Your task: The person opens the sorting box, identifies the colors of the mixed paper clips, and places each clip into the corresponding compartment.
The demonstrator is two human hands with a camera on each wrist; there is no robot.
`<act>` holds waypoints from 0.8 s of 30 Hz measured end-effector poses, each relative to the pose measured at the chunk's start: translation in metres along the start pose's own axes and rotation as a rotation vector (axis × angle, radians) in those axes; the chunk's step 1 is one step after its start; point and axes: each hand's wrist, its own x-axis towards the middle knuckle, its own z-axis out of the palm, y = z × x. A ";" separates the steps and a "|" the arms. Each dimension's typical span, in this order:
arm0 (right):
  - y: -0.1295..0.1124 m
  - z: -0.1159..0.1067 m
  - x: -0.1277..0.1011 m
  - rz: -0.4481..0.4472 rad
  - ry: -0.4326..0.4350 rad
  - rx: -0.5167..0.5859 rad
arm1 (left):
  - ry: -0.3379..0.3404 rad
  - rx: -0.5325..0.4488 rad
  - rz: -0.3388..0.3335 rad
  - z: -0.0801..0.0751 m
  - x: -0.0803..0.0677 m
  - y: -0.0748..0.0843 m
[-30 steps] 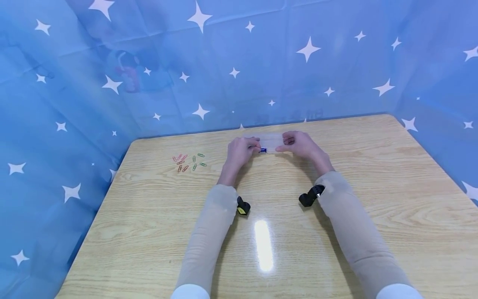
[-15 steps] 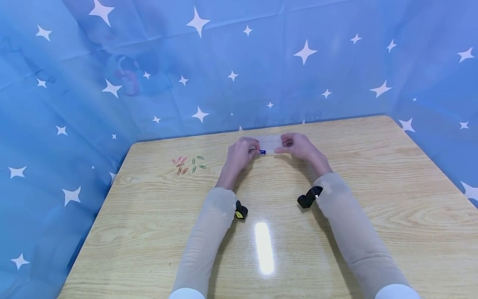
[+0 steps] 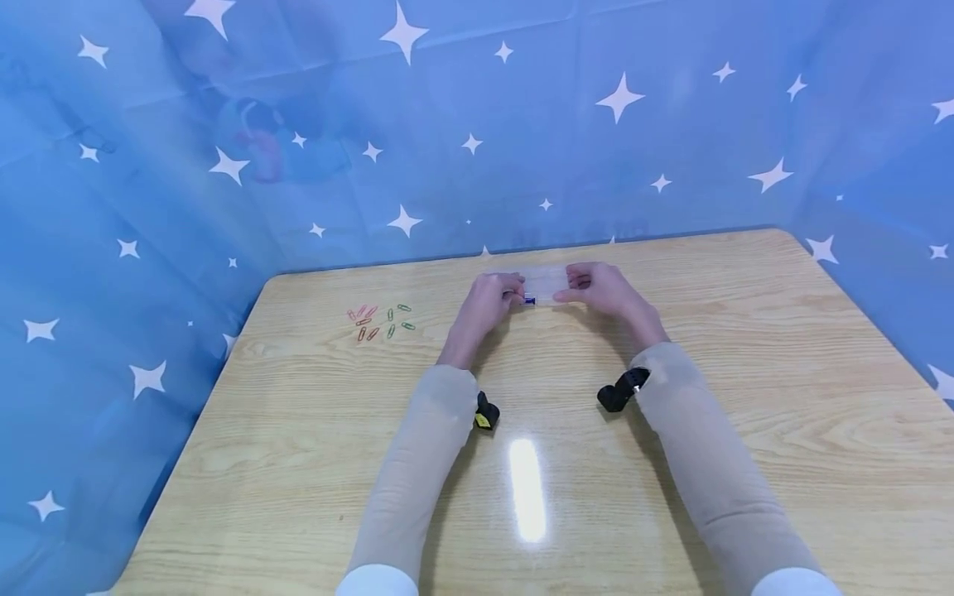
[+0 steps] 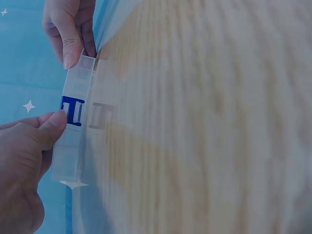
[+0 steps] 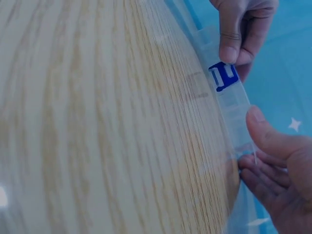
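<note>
Along the far table edge (image 3: 708,240) stretches a clear box (image 3: 546,282).

From the middle of the table (image 3: 566,497), the box (image 3: 546,283) lies at twelve o'clock, the paper clips (image 3: 391,314) at ten o'clock.

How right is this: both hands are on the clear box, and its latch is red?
Only the colour is wrong: the latch is blue, as the right wrist view shows. The left hand and right hand are indeed on the clear box.
</note>
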 end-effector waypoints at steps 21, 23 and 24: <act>0.011 0.001 -0.002 0.010 -0.009 0.057 | -0.098 -0.044 -0.050 -0.002 -0.005 0.000; 0.011 0.000 -0.003 0.007 -0.014 0.056 | -0.085 -0.055 -0.044 -0.002 -0.006 0.000; 0.011 0.000 -0.003 0.004 -0.017 0.054 | -0.079 -0.059 -0.037 -0.003 -0.007 0.000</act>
